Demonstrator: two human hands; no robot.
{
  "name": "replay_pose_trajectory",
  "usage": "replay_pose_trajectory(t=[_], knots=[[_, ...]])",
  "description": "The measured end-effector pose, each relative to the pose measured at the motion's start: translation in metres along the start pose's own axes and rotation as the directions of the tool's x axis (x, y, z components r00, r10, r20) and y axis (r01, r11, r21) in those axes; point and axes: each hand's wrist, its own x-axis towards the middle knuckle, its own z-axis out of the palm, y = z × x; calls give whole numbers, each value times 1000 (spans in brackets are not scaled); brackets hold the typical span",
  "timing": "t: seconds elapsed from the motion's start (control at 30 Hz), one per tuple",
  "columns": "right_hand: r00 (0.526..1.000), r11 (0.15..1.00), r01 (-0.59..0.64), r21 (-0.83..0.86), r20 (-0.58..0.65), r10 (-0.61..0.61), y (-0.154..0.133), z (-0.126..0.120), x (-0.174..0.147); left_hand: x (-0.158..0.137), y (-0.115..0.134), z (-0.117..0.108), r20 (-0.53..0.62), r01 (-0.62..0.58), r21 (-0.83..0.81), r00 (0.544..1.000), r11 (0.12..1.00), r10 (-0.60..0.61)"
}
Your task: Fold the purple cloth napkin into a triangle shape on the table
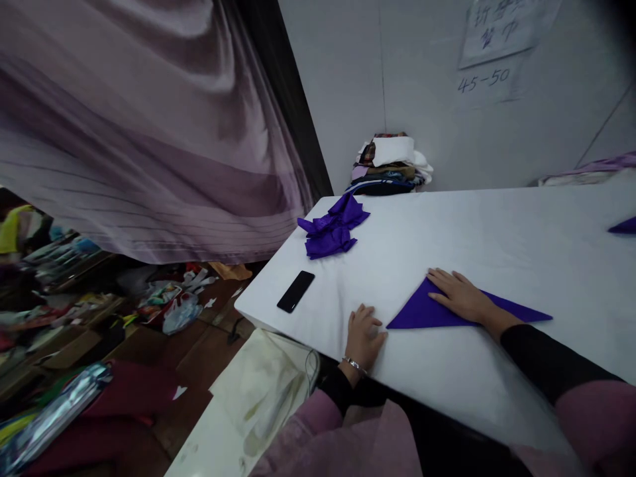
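A purple cloth napkin (422, 309), folded into a triangle, lies flat on the white-covered table (462, 232). My right hand (458, 295) rests on top of it with the fingers stretched out near its upper corner, hiding part of the cloth. Beside the napkin's left tip, my left hand (364, 336) sits on the table near the front edge, its fingers apart and holding nothing. A bracelet (354, 365) circles that wrist. Farther back on the left is a crumpled heap of purple cloth (332, 228).
A black phone (296, 291) lies near the table's left edge. Folded clothes (390, 165) are stacked against the wall. Another purple cloth (625, 226) shows at the far right. A draped curtain (199, 132) hangs on the left, above a cluttered floor.
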Motion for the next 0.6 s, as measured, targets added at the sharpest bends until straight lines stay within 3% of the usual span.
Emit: replay_pose_trajectory(t=[0.27,0.6], knots=[[1000,1000,1,-9,-7,-1,2,2,0,9,12,11,28,-36,-31,999,999,37],[1000,1000,7,27,-21,-6,-3,-2,2,12,0,1,49,-124,56,991,991,121]])
